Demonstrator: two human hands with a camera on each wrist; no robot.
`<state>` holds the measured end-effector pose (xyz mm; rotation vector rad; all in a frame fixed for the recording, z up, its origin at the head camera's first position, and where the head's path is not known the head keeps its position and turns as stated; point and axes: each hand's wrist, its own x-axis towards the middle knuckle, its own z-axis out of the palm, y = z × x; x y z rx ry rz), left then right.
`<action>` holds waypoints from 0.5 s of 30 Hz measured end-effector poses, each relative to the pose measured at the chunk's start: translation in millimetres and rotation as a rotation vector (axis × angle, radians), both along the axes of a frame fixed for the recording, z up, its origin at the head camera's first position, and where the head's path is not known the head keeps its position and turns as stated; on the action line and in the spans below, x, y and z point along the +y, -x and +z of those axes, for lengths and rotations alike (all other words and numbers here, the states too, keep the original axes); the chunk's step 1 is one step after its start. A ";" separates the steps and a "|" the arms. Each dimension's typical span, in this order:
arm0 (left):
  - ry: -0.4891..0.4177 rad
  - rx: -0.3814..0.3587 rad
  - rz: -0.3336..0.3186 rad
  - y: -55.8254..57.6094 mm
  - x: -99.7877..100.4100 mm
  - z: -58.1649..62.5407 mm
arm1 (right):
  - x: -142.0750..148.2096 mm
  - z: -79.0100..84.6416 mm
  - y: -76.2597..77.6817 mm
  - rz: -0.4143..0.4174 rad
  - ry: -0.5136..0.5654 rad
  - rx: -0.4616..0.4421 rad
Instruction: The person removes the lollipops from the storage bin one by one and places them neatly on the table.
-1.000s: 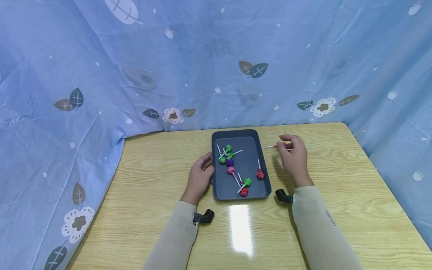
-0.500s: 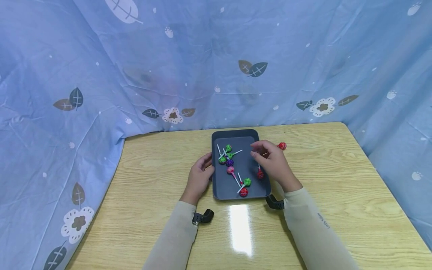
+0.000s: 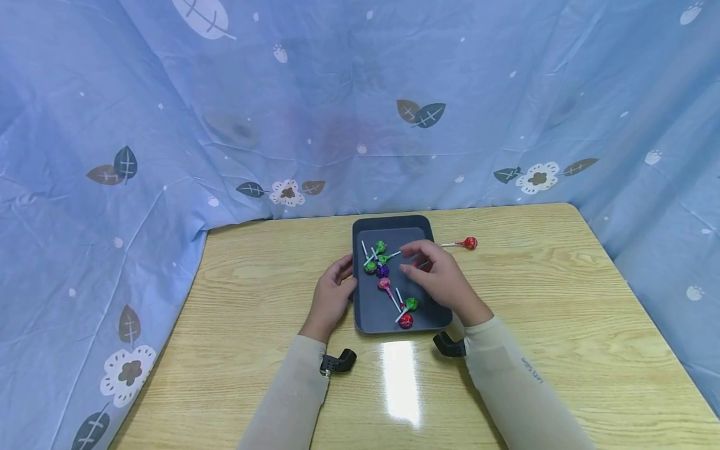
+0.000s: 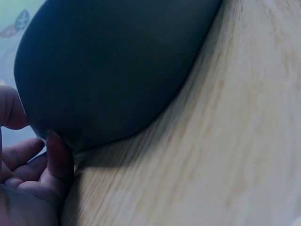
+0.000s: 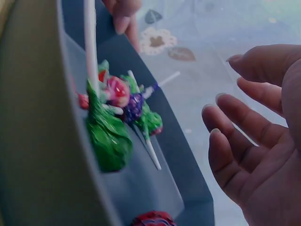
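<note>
A dark grey tray [image 3: 402, 235] holds several wrapped lollipops. A purple one [image 3: 382, 271] lies among green ones [image 3: 370, 267] at the left, a pink one [image 3: 384, 284] below them. Near the front, another green lollipop [image 3: 412, 304] lies by a red one [image 3: 406, 321]. My left hand [image 3: 329, 300] holds the tray's left rim, finger and thumb against it in the left wrist view. Over the tray's right half hovers my right hand [image 3: 444, 281], fingers loosely bent around nothing. In the right wrist view a red wrapper [image 5: 153, 219] shows at the bottom.
One red lollipop [image 3: 470, 243] lies on the wooden table [image 3: 534, 269] just right of the tray, its stick pointing left. A blue patterned curtain [image 3: 337, 137] hangs behind and along both sides of the table.
My right hand has moved left from the red lollipop on the table to above the tray, leaving that lollipop lying there. It now covers the tray's right side. My left hand stays put.
</note>
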<state>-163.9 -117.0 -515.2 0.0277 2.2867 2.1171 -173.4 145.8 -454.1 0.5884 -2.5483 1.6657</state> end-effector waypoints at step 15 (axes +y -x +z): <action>-0.007 0.020 -0.015 0.0 -0.3 0.5 | -24.3 -17.4 -5.6 0.156 -0.209 -0.057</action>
